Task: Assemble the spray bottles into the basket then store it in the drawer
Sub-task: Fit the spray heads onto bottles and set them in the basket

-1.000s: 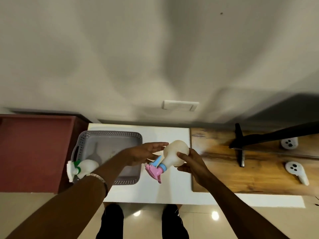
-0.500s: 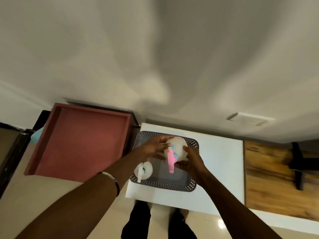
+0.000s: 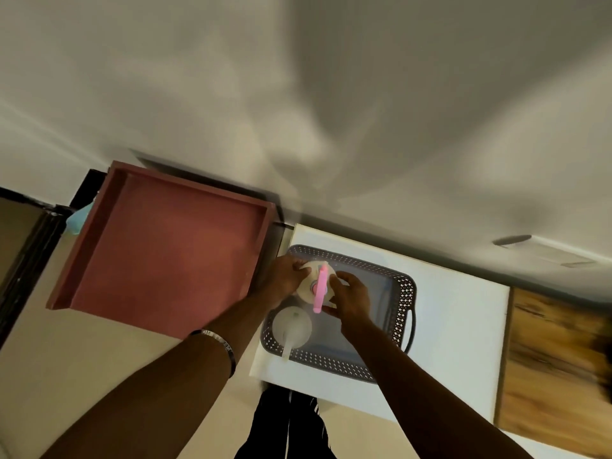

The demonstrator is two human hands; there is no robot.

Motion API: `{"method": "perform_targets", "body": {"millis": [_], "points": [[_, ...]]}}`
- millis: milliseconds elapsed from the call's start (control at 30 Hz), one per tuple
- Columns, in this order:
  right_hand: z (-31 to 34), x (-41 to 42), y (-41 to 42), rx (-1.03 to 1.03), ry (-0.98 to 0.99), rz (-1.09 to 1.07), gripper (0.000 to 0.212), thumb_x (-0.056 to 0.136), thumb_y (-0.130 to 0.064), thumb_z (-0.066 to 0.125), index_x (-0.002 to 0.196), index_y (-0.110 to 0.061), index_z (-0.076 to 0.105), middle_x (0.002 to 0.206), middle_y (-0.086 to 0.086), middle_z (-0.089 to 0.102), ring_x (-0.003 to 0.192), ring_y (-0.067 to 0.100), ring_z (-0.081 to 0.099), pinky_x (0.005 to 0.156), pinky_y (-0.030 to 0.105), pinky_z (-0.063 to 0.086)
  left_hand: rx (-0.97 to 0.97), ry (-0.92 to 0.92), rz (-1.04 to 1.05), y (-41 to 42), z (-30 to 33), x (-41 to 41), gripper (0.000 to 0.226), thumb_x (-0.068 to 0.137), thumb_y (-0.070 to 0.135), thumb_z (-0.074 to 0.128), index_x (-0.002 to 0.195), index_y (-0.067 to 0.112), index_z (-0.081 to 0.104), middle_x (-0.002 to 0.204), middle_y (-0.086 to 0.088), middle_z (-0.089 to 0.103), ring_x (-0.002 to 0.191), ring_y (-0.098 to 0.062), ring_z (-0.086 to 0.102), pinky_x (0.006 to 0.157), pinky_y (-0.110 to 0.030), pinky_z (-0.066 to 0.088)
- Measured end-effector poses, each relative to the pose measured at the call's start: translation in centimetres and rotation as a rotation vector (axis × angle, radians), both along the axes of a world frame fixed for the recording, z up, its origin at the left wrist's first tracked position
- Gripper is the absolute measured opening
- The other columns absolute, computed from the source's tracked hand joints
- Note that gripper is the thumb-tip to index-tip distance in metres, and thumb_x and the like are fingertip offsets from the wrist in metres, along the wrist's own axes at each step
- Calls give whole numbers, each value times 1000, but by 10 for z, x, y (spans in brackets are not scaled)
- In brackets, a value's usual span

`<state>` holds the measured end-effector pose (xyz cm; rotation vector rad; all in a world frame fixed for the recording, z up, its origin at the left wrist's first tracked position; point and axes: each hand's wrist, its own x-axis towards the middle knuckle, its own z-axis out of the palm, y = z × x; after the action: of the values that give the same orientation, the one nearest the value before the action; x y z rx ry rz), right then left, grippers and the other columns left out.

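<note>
Hands, the left hand [image 3: 287, 275] and the right hand [image 3: 348, 298], both hold the pink bottle [image 3: 314, 286] upright in the basket [image 3: 405, 294], beside the white bottle [image 3: 291, 324], probably so it stands without tipping.

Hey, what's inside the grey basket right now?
Two white spray bottles stand in the grey basket: the green-trigger one and the pink-trigger one, held by both hands. The hands hide part of its floor.

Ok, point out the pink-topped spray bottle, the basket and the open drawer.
pink-topped spray bottle [image 3: 320, 289]: head view, on its pink trigger.
basket [image 3: 404, 286]: head view, on its perforated right wall.
open drawer [image 3: 172, 253]: head view, on its red floor.
</note>
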<state>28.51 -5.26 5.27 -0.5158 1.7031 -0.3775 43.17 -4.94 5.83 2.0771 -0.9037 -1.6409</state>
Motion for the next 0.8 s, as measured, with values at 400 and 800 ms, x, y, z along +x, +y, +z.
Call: {"method": "perform_targets", "body": {"millis": [400,800], "points": [[-45,23,-2,54,-10,52,52,96,-21,63,146,-11,49,141,15,54,120,34,59,93,44,58,131,-103,52,-3,-38,0,34,101,13,47,128,-7,54,133,-25,57,126,-36,53,109,-34,40],[-60,26,-5,123,-61,148,47,103,-18,48,148,-7,41,144,20,49,127,36,53,103,47,51,131,-52,-19,6,-52,3,35,95,22,60,127,8,60,125,-12,63,117,-28,59,106,-40,46]]}}
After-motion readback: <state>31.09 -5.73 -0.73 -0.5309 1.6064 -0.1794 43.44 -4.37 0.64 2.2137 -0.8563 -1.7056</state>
